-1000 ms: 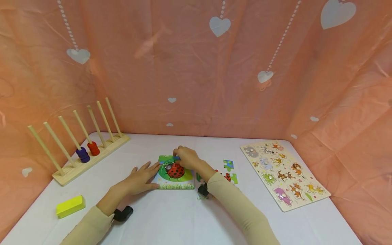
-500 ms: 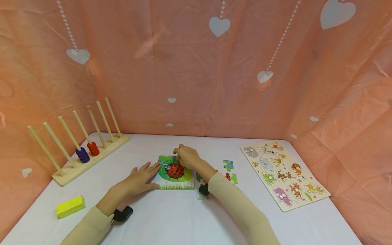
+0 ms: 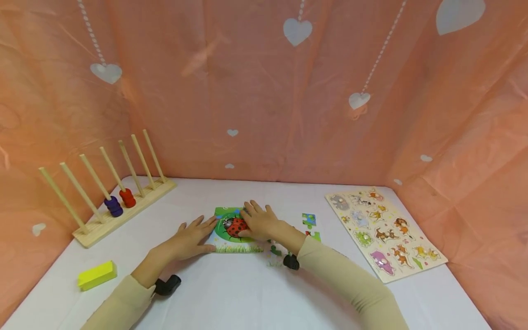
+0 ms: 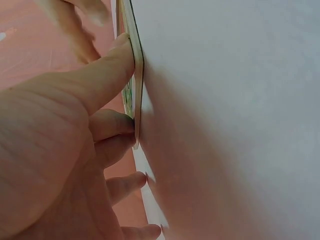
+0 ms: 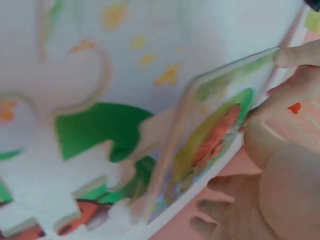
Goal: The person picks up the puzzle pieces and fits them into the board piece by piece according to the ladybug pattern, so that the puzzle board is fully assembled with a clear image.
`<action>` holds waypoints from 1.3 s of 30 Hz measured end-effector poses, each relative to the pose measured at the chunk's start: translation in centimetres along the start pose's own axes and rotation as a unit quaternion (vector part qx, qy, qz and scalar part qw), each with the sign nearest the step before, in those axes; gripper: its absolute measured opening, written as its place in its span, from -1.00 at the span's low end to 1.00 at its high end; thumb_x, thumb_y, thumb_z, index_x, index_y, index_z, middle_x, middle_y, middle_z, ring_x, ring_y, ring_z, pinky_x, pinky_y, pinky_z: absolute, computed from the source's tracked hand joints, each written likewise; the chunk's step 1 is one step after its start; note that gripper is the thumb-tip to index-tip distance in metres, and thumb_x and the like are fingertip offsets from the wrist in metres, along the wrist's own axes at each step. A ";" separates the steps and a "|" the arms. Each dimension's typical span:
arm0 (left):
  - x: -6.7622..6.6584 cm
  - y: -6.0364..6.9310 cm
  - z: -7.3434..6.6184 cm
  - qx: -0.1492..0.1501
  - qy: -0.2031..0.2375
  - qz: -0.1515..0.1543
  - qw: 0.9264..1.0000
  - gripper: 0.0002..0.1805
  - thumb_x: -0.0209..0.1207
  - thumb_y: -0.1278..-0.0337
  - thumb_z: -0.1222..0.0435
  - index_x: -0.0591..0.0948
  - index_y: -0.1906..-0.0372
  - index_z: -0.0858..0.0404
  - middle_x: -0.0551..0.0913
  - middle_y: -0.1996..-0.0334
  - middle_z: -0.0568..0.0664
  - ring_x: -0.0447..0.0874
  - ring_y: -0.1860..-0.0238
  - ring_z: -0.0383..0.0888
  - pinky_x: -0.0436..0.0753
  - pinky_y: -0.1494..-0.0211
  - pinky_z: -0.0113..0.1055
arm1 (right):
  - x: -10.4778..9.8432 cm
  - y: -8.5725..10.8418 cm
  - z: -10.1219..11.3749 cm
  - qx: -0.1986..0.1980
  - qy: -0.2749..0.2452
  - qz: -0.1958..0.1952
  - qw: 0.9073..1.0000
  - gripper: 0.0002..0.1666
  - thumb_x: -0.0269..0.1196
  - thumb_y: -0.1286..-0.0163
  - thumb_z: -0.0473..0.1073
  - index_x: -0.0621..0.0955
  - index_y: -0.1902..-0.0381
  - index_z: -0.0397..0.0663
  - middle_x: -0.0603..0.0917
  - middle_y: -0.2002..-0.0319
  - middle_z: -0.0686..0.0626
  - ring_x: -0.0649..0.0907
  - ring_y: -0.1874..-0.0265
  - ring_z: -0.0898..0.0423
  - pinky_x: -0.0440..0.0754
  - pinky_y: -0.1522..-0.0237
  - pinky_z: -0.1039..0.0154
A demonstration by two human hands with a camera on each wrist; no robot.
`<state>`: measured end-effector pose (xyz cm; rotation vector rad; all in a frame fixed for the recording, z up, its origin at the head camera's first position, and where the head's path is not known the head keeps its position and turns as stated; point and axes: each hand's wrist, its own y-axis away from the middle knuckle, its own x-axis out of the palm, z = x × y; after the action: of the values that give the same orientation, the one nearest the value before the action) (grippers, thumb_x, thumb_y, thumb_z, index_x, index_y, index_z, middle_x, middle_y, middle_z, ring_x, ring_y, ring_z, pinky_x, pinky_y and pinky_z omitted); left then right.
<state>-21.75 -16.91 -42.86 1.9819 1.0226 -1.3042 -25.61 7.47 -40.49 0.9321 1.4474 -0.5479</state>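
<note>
In the head view a ladybug puzzle board (image 3: pixel 239 250) lies on the white table. My left hand (image 3: pixel 187 240) rests against its left side with the fingers spread, the thumb at the lower left corner. In the left wrist view that thumb and the nearest fingers touch the board's edge (image 4: pixel 139 75). Over the board's right part lies my right hand (image 3: pixel 263 224), its fingers extended and covering part of the picture. I see nothing held in it. Loose puzzle pieces (image 3: pixel 309 220) lie to the right, partly hidden by the right forearm; a green piece (image 5: pixel 100 130) shows in the right wrist view.
A wooden peg rack (image 3: pixel 123 213) with purple rings (image 3: pixel 113 206) and red rings (image 3: pixel 128 198) stands at the left. Near the left edge lies a yellow block (image 3: pixel 97 275). An animal knob puzzle (image 3: pixel 385 233) lies at the right. A pink curtain (image 3: pixel 264 114) hangs behind.
My right hand has shifted slightly right and its fingers, bent over the board's top before, are now extended. The left hand stays by the board. The head view has tilted a little.
</note>
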 end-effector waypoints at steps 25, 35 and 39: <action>0.0 -0.1 0.0 0.001 -0.003 -0.002 1.000 -0.14 0.24 -0.28 -0.03 0.26 -0.48 0.40 0.22 -0.49 0.26 0.04 -0.46 0.43 0.07 -0.21 0.60 | -0.6 0.8 1.9 -0.008 -0.142 0.087 0.986 -0.08 -0.04 -0.50 0.37 0.06 -0.61 0.06 -0.08 -0.61 0.05 -0.06 -0.56 -0.14 0.11 -0.40 -0.33; 0.2 -0.2 0.4 0.000 -0.004 -0.003 1.000 -0.13 0.25 -0.27 -0.04 0.26 -0.48 0.40 0.21 -0.49 0.25 0.03 -0.47 0.42 0.06 -0.21 0.60 | -0.6 0.7 1.9 -0.023 -0.148 0.087 0.985 -0.11 -0.04 -0.50 0.36 0.07 -0.61 0.10 -0.07 -0.61 0.02 -0.04 -0.55 -0.21 0.13 -0.39 -0.33; 0.2 -0.3 0.4 0.000 -0.006 -0.001 1.000 -0.13 0.25 -0.27 -0.04 0.27 -0.48 0.40 0.21 -0.49 0.25 0.04 -0.46 0.43 0.07 -0.20 0.60 | -0.5 0.6 1.9 -0.026 -0.144 0.086 0.985 -0.11 -0.05 -0.50 0.36 0.07 -0.61 0.11 -0.07 -0.61 0.01 -0.05 -0.55 -0.22 0.13 -0.40 -0.32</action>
<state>-22.08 -16.97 -43.24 1.9708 1.0203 -1.3156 -24.07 6.16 -40.08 0.8859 1.1049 -0.4917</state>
